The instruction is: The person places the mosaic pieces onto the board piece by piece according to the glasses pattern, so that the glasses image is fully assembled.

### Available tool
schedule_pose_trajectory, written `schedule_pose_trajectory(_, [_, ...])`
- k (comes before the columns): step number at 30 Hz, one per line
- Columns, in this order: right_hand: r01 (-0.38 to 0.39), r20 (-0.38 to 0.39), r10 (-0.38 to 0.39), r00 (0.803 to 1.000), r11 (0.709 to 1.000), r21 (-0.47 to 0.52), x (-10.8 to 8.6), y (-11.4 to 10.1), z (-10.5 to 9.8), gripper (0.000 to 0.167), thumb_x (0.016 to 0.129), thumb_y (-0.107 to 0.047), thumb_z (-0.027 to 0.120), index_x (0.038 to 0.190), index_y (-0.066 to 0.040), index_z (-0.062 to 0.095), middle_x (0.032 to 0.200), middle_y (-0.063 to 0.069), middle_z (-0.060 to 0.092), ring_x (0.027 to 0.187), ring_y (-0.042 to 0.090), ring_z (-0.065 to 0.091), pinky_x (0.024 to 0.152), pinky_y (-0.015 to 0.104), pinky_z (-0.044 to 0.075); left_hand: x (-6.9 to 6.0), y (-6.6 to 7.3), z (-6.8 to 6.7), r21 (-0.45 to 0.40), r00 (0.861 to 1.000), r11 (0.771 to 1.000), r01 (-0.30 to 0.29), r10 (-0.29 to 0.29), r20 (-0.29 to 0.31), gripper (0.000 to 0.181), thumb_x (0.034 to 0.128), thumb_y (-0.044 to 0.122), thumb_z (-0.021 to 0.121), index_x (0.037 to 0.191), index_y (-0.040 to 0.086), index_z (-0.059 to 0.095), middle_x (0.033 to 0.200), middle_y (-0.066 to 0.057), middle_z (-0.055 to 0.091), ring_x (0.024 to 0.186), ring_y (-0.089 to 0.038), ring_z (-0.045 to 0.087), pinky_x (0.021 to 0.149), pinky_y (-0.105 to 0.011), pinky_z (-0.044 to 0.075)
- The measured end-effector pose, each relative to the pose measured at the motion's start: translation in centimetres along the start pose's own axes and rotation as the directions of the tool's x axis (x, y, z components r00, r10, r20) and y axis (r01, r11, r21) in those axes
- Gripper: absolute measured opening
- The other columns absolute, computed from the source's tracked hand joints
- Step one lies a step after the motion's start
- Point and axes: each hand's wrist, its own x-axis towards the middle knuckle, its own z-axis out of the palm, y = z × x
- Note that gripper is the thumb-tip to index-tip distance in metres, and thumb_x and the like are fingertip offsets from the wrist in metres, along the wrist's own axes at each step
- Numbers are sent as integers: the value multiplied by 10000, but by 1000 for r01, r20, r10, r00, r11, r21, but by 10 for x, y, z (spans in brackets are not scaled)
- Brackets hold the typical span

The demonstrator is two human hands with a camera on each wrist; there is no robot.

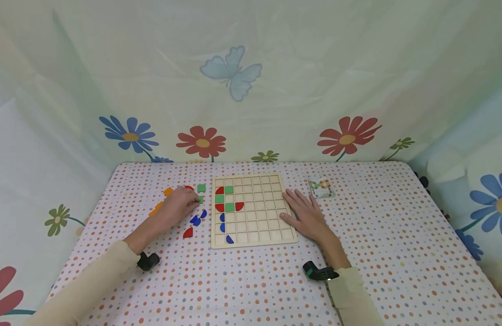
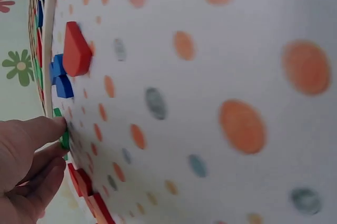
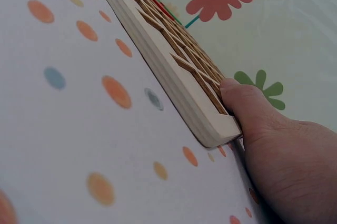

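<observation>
Left hand (image 1: 178, 206) worked on the left of the wooden board (image 1: 258, 206), thumb and fingers closed in a pinch on a small green square (image 1: 201, 199). That square lay at the fingertips, just beside the board's left rim and apart from it; board to the right of the hand, level with its upper rows. Square piece, so no long axis to tell. Left hand was much the nearer; the right hand (image 1: 307, 216) lay across at the far side, fingers straight and somewhat parted, resting on the board's right edge, thumb over the rim. A second green square (image 1: 201, 187) sat just beyond the pinched one, blue pieces (image 1: 197, 221) on the near side, a red piece (image 1: 188, 232) nearer the person again. Set pieces were grouped along the board's left columns.
</observation>
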Motion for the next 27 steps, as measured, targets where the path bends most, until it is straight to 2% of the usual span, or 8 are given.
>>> schedule_pose_trajectory(4, [1,-1,-1,1000,1000,-3,0,0,0,700,942,-442,560,1527,-149,310,1605,85,269,1494,336,197,1198,594,0,8,4,-3,-11,999,999,-39,39,-13,188,866,153,731,1047,106,750,1020,-35,735,981,-213,592,872,-372,512])
schedule_pose_trajectory(9, [-3,5,3,1000,1000,-1,0,-1,0,703,939,-441,564,1527,-152,309,1606,82,269,1494,334,198,1198,593,2,27,22,-3,-55,991,990,-132,130,-45,166,878,191,720,1021,115,758,1003,-15,743,976,-202,601,888,-359,512])
schedule_pose_trajectory(15, [-3,-4,3,1000,1000,-5,1,-1,0,703,938,-440,563,1526,-149,312,1604,82,272,1494,330,199,1198,593,4,53,49,3,-108,972,967,-232,233,-4,158,886,186,707,1015,111,759,1005,-12,730,973,-191,584,847,-329,515])
schedule_pose_trajectory(20, [-3,7,3,1000,1000,10,2,-3,0,704,941,-446,558,1527,-147,308,1606,84,267,1496,334,193,1197,595,1,65,60,13,-90,948,948,-306,312,65,139,906,203,682,986,129,769,985,-1,734,959,-162,621,853,-307,517])
schedule_pose_trajectory(24, [-8,17,8,1000,1000,7,1,-3,0,707,942,-449,553,1530,-146,301,1608,84,262,1497,334,190,1195,601,3,68,63,19,-70,941,945,-321,326,90,121,909,192,677,954,136,775,962,3,734,934,-146,640,863,-308,518])
schedule_pose_trajectory(27, [-12,13,12,1000,1000,-2,0,-1,0,707,942,-451,552,1530,-150,301,1608,83,262,1497,332,189,1195,600,5,68,64,19,-68,942,946,-316,321,94,118,907,187,680,950,131,774,966,0,730,950,-154,638,883,-319,512])
